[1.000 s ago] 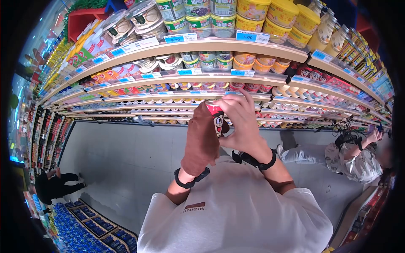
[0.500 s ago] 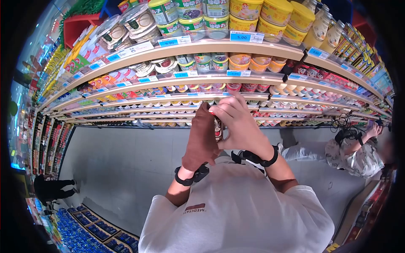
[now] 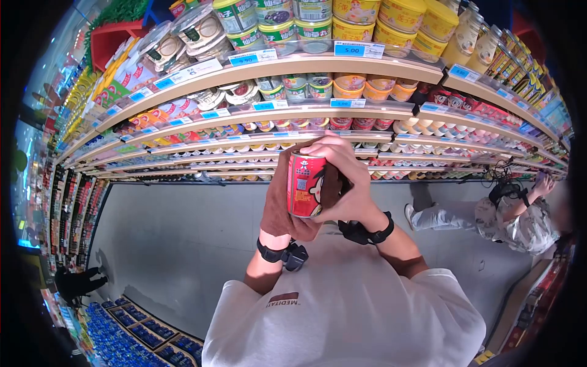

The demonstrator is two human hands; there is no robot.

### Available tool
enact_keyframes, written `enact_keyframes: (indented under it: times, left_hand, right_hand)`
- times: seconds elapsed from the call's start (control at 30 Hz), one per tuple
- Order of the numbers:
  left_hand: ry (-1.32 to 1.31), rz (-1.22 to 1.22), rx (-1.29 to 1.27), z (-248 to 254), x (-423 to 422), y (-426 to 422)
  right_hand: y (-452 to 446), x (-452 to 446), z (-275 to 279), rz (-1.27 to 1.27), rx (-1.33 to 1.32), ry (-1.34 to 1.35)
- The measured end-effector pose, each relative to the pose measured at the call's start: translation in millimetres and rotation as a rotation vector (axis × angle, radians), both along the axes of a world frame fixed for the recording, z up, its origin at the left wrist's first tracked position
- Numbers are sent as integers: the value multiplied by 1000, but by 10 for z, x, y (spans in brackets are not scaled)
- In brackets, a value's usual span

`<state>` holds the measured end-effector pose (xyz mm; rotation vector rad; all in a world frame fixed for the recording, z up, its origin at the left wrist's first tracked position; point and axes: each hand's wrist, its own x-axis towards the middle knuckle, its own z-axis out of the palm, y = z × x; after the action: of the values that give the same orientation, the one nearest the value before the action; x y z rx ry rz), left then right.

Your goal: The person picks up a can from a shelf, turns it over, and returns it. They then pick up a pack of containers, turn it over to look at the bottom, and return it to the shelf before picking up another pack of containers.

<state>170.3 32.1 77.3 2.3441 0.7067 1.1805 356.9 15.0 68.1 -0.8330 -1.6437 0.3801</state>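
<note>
1. Head view: a red cylindrical can [image 3: 302, 183] with a printed cartoon face is held between the two hands, off the shelves and above the near edge of the lower far rows.
2. The can is gripped on its right side by the right hand [image 3: 350, 177]; its fingers are bent over the far end, and the thumb is set near the lower rim.
3. The left hand [image 3: 276, 215] is covered by a soft brown cloth [image 3: 281, 183], so whether its fingers are closed cannot be told; the can appears to be backed from the left through the fabric.
4. Judged from this, the work seems to be midway: the can is in hand and the cloth is applied along its left side, with more brown fabric showing at its right.
5. The red label is left uncovered and turned toward the camera; whether that face has been wiped cannot be told.
6. Apparently left undone are the release of the can and the removal of the cloth from the left hand.
7. Cans and tubs are lined up on the far wooden-edged shelf [image 3: 391, 68], untouched by either hand.
</note>
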Motion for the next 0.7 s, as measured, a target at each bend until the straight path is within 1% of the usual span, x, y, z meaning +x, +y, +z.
enact_keyframes:
  times: [0.03, 0.1, 0.17, 0.2, 0.27, 0.3, 0.37, 0.4, 0.47, 0.53, 0.63, 0.7]
  left_hand:
    - [61, -3, 49, -2, -19, 29]
    - [135, -4, 32, -3, -61, 39]
    - [51, -19, -30, 7, -42, 26]
    - [-70, -35, -83, 27, 17, 5]
    - [-178, -107, -208, 4, 35, 20]
    - [-164, -163, -279, -42, 9, 58]
    - [-66, -191, -398, -57, -12, 120]
    - [18, -162, -446, 24, -2, 154]
    - [173, 5, -430, 128, 17, 133]
    - [309, 271, -297, 152, 115, 34]
    - [501, 470, -270, -128, 234, -4]
    - [473, 403, -172, -238, 182, -29]
  right_hand:
    - [1, -8, 9, -9, 11, 15]
    - [-12, -12, 29, -44, 39, 21]
    - [-17, -16, 45, -90, 75, 3]
    - [-19, -11, 43, -112, 76, -13]
    - [-31, 11, 38, -159, 79, -44]
    - [-38, 16, 33, -173, 71, -43]
    - [-48, 24, 20, -200, 55, -42]
    - [-41, 40, 22, -222, 58, -72]
    - [-36, 74, 33, -266, 62, -131]
    - [-42, 94, 38, -312, 77, -196]
    - [-87, 121, 137, -350, 39, -316]
    - [-142, 114, 207, -377, 1, -384]
